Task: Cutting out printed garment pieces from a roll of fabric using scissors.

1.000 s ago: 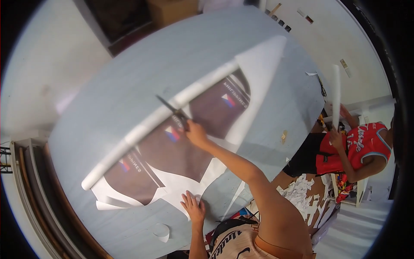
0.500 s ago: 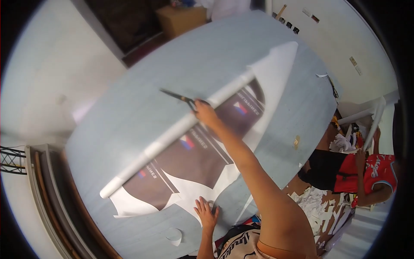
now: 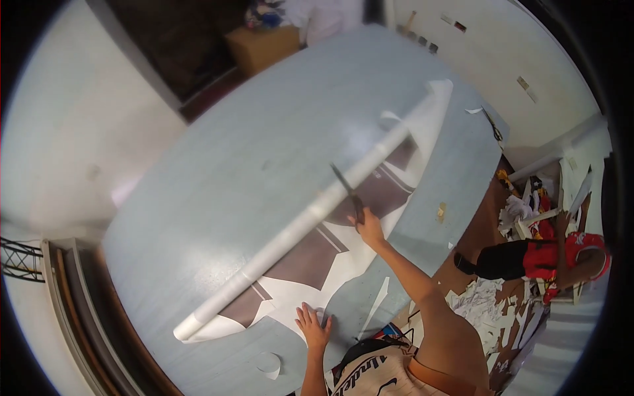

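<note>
A long white paper roll (image 3: 285, 239) lies diagonally across the pale blue tabletop (image 3: 198, 191), with an unrolled strip below it carrying dark printed garment shapes (image 3: 298, 259) between white cut edges. My right hand (image 3: 368, 228) grips black scissors (image 3: 347, 188) over the roll and dark print, blades pointing up and left. My left hand (image 3: 313, 327) rests with fingers spread on the white lower part (image 3: 290, 297) of the sheet. A small curled offcut (image 3: 272, 363) lies left of it, and a narrow white sliver (image 3: 376, 300) to its right.
A co-worker in red (image 3: 538, 257) stands at the right among paper scraps (image 3: 482, 310). Another pair of scissors (image 3: 495, 129) lies near the table's far right corner. Long stacked boards (image 3: 92, 317) line the left edge. A cardboard box (image 3: 261, 49) sits beyond the far edge.
My right hand and scissors have moved rightward along the roll. The roll now covers more of the printed shapes. The co-worker has moved down and right in view.
</note>
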The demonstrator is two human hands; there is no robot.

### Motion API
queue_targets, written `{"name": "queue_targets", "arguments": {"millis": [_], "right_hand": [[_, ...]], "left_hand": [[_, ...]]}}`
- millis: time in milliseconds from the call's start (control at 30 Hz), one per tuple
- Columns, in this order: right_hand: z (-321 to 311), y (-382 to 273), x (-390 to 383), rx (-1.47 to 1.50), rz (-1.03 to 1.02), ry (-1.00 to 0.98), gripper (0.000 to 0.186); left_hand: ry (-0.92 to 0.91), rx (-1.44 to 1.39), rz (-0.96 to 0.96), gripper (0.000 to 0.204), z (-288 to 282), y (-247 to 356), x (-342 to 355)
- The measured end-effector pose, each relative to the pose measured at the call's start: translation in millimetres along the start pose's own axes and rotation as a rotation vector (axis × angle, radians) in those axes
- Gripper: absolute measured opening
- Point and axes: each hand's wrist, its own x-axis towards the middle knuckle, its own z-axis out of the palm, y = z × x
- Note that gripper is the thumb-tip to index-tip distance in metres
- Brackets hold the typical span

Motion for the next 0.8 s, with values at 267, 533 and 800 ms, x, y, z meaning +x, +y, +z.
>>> {"name": "queue_targets", "arguments": {"millis": [267,533,800], "right_hand": [[-97.6,98.2,-34.3,-0.237,0.247,0.15,0.051],[-253.7,119.7,-86.4,-0.256,0.343,0.443,0.045],[-271.7,107.1,-91.4,0.261,0.403,0.348,0.05]], "left_hand": [[0.004,0.042,0.03,0.057,0.0,-4.0,-17.9],[0.109,0.154,0.114,0.034,-14.9,7.5,-6.8],[0.024,0.228,0.122,0.047,-33.9,18.4,21.7]]}}
